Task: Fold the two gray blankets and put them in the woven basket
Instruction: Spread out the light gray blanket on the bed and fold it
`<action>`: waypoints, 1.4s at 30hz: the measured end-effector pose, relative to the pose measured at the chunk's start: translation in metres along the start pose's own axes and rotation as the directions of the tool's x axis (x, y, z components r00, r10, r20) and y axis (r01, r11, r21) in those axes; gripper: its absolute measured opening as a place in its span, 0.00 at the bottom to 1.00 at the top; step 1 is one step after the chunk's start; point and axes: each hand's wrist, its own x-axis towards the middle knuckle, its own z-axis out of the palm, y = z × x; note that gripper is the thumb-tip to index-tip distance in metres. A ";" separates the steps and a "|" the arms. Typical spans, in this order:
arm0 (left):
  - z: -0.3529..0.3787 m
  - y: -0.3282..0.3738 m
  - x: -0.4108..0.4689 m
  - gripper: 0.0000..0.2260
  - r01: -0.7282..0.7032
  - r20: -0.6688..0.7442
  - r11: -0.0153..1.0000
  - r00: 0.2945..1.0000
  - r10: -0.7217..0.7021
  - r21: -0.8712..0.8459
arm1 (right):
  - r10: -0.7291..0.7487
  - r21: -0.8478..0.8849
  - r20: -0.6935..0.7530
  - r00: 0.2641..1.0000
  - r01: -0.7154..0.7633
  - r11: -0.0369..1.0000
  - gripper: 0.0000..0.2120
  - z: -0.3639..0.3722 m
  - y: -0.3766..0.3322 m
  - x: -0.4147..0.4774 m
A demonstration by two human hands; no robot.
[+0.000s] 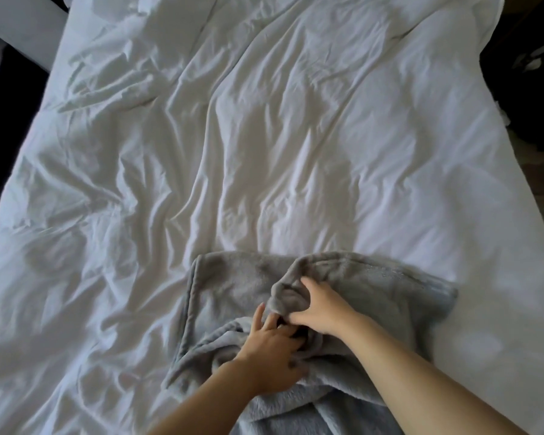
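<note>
Hands grasp gray fleece blanket (233, 287) at bed's (264, 136) near edge: left hand (269, 346) and right hand (319, 309) both pinch bunched folds.

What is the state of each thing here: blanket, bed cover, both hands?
gray blanket: crumpled, not yet folded
white bed cover: spread out, wrinkled
right hand: pinches a raised fold of the gray blanket
left hand: fingers reach into a fold, grip hidden

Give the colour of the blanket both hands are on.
Plain gray, no pattern; the blanket shows best in the head view.
</note>
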 end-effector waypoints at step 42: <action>-0.181 0.122 -0.164 0.16 -0.301 -0.333 0.143 0.849 -0.410 -0.943 | -0.287 0.812 -0.500 0.817 0.558 0.170 0.05 -0.071 -0.071 -0.276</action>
